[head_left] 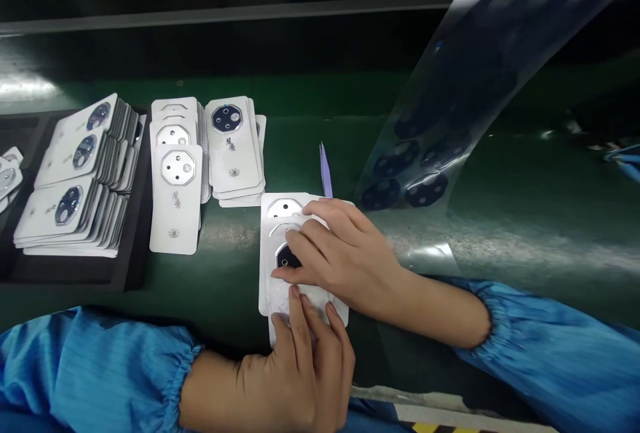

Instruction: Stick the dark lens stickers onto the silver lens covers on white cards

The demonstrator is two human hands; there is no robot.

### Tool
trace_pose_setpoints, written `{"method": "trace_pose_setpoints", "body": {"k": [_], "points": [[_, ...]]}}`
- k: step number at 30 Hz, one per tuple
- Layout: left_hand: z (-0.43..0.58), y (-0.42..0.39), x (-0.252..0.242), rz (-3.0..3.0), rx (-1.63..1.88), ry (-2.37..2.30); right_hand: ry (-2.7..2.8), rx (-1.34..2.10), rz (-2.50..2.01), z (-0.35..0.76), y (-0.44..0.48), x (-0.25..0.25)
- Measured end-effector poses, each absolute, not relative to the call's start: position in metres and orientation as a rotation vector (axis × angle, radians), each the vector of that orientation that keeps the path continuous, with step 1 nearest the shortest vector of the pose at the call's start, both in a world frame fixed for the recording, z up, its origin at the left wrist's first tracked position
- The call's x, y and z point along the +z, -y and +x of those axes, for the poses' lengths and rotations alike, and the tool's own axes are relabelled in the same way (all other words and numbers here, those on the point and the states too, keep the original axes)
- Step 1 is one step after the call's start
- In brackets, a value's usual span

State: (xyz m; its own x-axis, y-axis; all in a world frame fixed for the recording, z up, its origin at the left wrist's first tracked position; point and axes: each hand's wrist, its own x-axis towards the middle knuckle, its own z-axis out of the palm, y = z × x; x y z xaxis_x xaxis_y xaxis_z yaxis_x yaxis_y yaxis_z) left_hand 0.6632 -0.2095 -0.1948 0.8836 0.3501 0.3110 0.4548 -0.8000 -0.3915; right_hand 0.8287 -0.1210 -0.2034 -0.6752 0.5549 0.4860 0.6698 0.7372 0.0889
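Note:
Several white cards [265, 286] lie overlapped on the green table, with octagonal panels near their tops. On the uppermost one is a dark octagonal sticker [286, 257], partly covered by fingers. My right hand [345, 253] is closed at this sticker, its thumb by the lower edge and its index finger by the upper edge. Below it, my left hand [300, 366] is closed on the lower part of the same card, thumb at the left side and fingertips on top and to the right. Purple tweezers [326, 173] lie just beyond my right fingers.
Two card piles, one with white panels [175, 219] and one with dark panels [235, 159], stand further left. A black tray [133, 259] holds stacked cards [50, 219]. A clear film strip [450, 99] with dark octagonal stickers slants across the right. Yellow-black tape [445, 428] marks the near side.

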Motion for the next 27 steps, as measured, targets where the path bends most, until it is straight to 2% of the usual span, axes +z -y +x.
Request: {"method": "trace_pose_setpoints", "body": {"k": [5,9,12,21,27], "points": [[0.664,0.208,-0.193,-2.570,-0.297,0.592,2.523,-0.357,-1.119,0.827,0.123,-0.199],[0.664,0.208,-0.192,-2.671,-0.341,0.596,2.532,-0.085,-1.440,0.829,0.117,-0.199],[0.664,0.206,-0.190,-2.689,-0.358,0.608,2.527,0.055,-1.442,0.830,0.113,-0.203],[0.663,0.209,-0.195,-2.556,-0.282,0.536,2.502,-0.006,-1.367,0.833,0.112,-0.213],[0.668,0.215,-0.201,-2.553,-0.337,0.780,2.455,-0.159,-1.371,0.829,0.115,-0.221]]}}
